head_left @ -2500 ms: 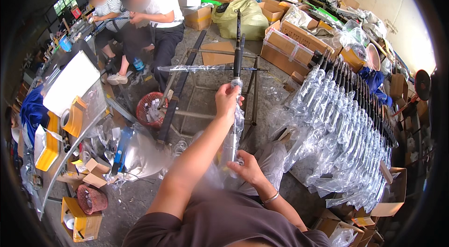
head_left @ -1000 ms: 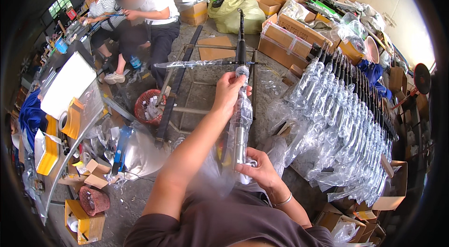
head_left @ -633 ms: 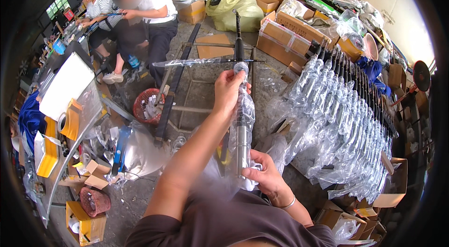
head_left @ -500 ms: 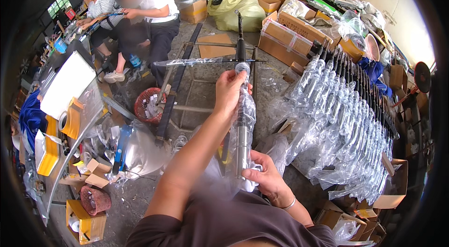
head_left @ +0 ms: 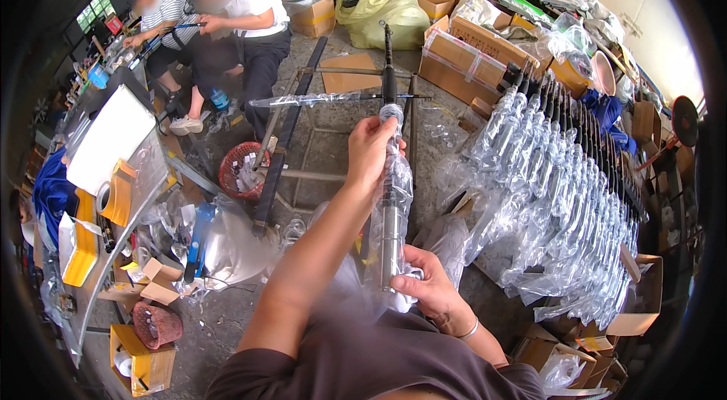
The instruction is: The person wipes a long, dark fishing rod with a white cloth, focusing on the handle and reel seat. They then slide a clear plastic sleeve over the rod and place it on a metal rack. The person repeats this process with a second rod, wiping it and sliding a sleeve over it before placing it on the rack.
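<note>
A dark fishing rod (head_left: 391,237) in a clear plastic sleeve points away from me in the middle of the view. My left hand (head_left: 371,150) is closed round its upper part, where the sleeve bunches up. Lower down, my right hand (head_left: 425,282) grips the thick grey end, its thumb lying along the side. A crumpled white cloth (head_left: 409,288) is pressed between that hand and the rod. Beyond my left hand the bare black tip section (head_left: 388,67) passes over a thin rod in plastic (head_left: 318,99) lying crosswise on a metal frame (head_left: 303,174).
Many plastic-sleeved rods (head_left: 553,188) lean in a row on the right. A red basket (head_left: 241,170) with scraps stands left of the frame. Cardboard boxes (head_left: 466,67) and a yellow-green sack (head_left: 385,15) fill the back. Two people (head_left: 250,14) sit working at the far left beside a cluttered bench (head_left: 140,188).
Both my hands keep their hold on the rod, almost unmoved. The far-left seated person's head has turned slightly.
</note>
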`<act>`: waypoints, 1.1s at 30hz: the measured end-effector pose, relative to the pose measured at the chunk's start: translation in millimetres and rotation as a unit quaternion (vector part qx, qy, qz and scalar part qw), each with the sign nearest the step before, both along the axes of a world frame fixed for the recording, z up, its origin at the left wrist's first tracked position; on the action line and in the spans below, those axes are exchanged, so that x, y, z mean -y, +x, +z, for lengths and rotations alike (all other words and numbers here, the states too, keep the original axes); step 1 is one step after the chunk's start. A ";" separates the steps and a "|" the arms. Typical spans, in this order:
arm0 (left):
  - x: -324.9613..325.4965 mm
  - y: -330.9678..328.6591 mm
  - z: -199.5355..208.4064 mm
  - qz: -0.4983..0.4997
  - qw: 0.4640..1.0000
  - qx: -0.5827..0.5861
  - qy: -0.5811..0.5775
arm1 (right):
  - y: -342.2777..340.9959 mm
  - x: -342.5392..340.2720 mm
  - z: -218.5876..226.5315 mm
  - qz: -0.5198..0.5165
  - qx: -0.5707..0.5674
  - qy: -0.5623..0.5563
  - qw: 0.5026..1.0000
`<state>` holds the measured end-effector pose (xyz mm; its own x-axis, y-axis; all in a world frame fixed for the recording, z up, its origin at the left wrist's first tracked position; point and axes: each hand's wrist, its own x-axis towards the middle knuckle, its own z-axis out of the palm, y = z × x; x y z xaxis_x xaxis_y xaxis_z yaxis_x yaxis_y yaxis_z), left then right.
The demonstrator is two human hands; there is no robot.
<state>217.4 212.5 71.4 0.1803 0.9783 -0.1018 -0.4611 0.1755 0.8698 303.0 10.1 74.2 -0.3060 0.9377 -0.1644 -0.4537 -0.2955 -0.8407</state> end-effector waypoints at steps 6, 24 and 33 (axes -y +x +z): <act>1.3 -0.7 -3.2 -0.008 1.000 -0.010 0.008 | -1.2 1.9 -2.5 -0.006 0.017 0.001 1.000; 5.2 0.4 -4.1 0.000 1.000 -0.016 0.004 | 1.2 5.2 -8.4 -0.007 0.002 -0.023 1.000; -0.8 1.3 -24.4 0.021 0.996 -0.025 0.086 | 10.1 -4.5 -24.4 0.055 0.124 0.001 0.991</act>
